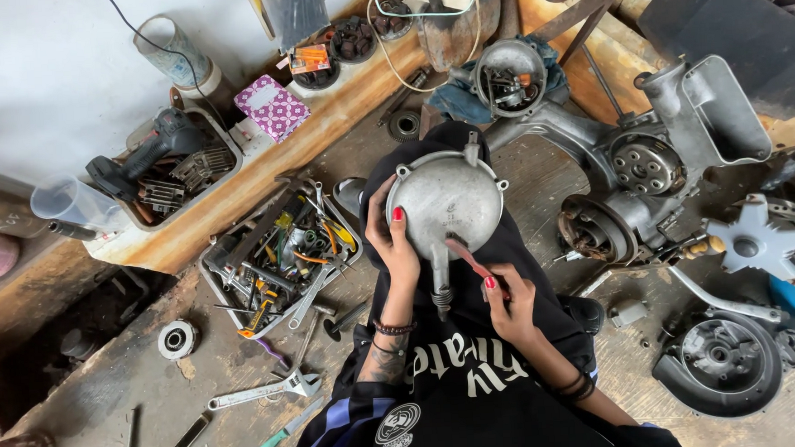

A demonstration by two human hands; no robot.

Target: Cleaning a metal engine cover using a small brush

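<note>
A round grey metal engine cover (446, 203) with a short neck pointing towards me rests on my lap. My left hand (393, 242) grips its left rim, thumb over the edge. My right hand (509, 301) holds a thin red-handled tool (468, 258) whose tip lies against the cover's lower right side, beside the neck. Both wrists carry bracelets. I wear a black top with white print.
A tray of mixed hand tools (277, 257) lies left of my lap. An adjustable wrench (266, 391) and a green-handled screwdriver (282, 434) lie on the floor. A stripped engine casing (634, 161), a fan-shaped part (761, 241) and a round housing (722, 361) sit at the right.
</note>
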